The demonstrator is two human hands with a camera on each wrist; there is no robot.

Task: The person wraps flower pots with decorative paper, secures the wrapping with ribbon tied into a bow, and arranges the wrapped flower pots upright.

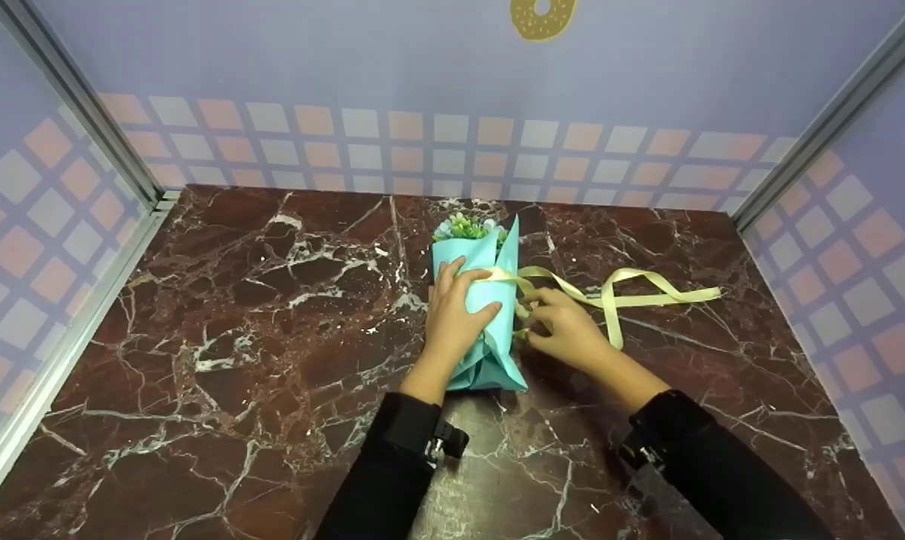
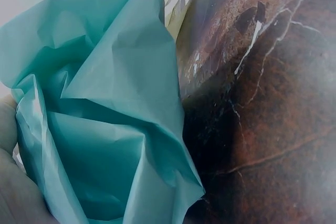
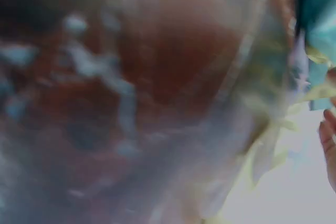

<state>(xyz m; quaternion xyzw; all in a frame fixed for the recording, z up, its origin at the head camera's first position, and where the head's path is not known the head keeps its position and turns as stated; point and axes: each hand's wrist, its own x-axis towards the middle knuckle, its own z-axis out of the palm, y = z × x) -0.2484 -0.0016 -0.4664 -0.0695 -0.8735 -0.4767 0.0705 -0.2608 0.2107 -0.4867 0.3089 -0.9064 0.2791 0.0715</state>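
Note:
A small bouquet (image 1: 469, 226) of green and pale-blue flowers lies on the table in turquoise wrapping paper (image 1: 501, 334). My left hand (image 1: 454, 311) rests on the front of the wrap with its fingers spread, the index fingertip on a pale-yellow ribbon (image 1: 501, 275) that crosses the paper. Right beside the wrap, my right hand (image 1: 564, 330) pinches the ribbon with bent fingers. In the left wrist view the folded lower end of the paper (image 2: 115, 87) fills the left half, with part of the left hand (image 2: 16, 182) at the edge. The right wrist view is blurred, with ribbon (image 3: 257, 150) near the fingers.
The ribbon's loose length (image 1: 658, 300) loops and trails to the right on the dark red marbled table (image 1: 272, 420). Purple panels with pink and white squares (image 1: 366, 154) enclose the table at the back and both sides.

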